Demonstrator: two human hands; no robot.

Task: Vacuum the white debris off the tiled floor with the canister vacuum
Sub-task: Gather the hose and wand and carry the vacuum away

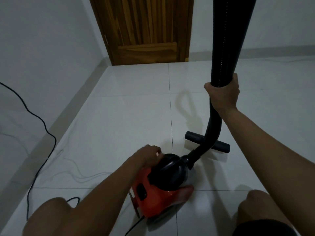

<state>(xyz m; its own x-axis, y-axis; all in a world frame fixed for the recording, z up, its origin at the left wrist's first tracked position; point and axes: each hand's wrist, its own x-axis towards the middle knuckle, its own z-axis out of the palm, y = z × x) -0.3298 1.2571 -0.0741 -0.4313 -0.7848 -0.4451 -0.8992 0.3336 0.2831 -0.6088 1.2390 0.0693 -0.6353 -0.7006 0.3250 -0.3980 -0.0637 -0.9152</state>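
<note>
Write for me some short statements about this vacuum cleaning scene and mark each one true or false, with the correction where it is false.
1. The right hand grips the black hose. True.
2. The canister is blue. False: it is red with a black top.
3. The left hand holds the floor nozzle. False: it touches the canister; the nozzle lies apart on the tiled floor.
4. A black cord runs over the floor on the left. True.
</note>
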